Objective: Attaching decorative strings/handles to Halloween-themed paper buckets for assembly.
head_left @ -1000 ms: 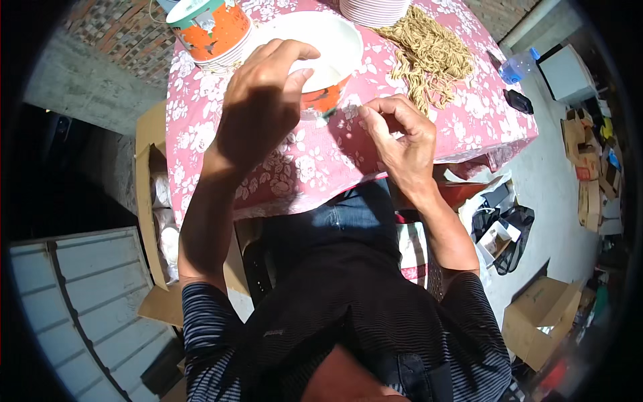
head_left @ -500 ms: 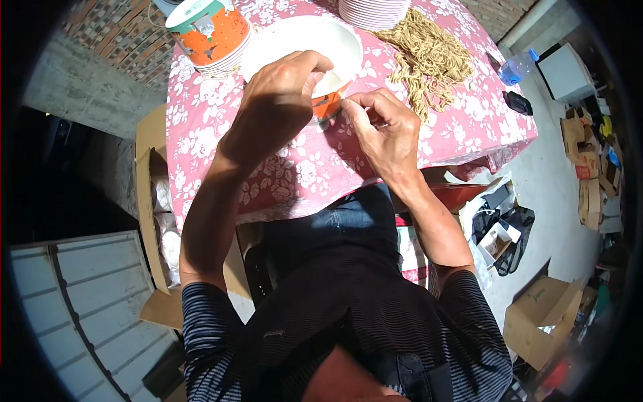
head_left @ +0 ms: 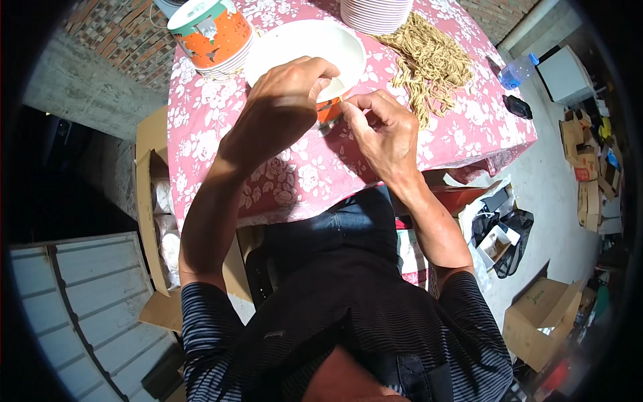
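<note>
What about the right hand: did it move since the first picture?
Yes. Compared with the heap of tan cord, the right hand has moved left, bringing its fingertips close to the orange-sided tub.

Right fingers (head_left: 365, 100) seemingly at white-and-orange bucket (head_left: 305, 43)

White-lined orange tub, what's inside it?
The tub shows a pale, sunlit inner surface; no contents can be made out. Your left hand covers part of its near side, so anything behind there can't be seen.
</note>
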The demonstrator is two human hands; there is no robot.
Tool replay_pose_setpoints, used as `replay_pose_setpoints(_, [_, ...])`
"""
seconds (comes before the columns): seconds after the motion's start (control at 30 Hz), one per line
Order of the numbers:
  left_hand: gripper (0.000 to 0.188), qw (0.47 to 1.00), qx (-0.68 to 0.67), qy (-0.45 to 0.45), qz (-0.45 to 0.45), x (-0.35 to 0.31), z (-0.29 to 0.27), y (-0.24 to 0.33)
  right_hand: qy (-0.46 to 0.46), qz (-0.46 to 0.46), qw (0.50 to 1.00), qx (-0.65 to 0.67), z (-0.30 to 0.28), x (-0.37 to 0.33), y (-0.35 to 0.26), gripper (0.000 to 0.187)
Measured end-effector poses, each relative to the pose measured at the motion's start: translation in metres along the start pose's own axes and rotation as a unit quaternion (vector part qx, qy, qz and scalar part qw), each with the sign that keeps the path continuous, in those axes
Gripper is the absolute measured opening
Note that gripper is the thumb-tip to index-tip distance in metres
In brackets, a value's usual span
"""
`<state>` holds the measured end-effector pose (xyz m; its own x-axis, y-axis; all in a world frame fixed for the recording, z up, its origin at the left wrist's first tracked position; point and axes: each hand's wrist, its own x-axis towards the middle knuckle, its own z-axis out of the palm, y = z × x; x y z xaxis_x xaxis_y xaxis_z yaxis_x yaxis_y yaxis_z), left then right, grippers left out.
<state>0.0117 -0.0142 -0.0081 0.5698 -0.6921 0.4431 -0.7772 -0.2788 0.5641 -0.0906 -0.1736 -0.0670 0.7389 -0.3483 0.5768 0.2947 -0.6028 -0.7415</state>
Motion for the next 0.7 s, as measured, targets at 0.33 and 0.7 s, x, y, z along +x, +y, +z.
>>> replay_pose_setpoints(0.33, [0.014, 0.999, -0.032, -0.030, -0.008, 0.000, -0.002, -0.003, -0.011, 0.023, 1.000, 0.001, 0.002, 0.003, -0.002, 0.013])
replay_pose_setpoints(0.7, [0.019, 0.959, -0.127, -0.204, -0.151, 0.018, -0.018, -0.004, -0.027, 0.038, 0.999, 0.018, -0.002, 0.003, 0.000, 0.017])
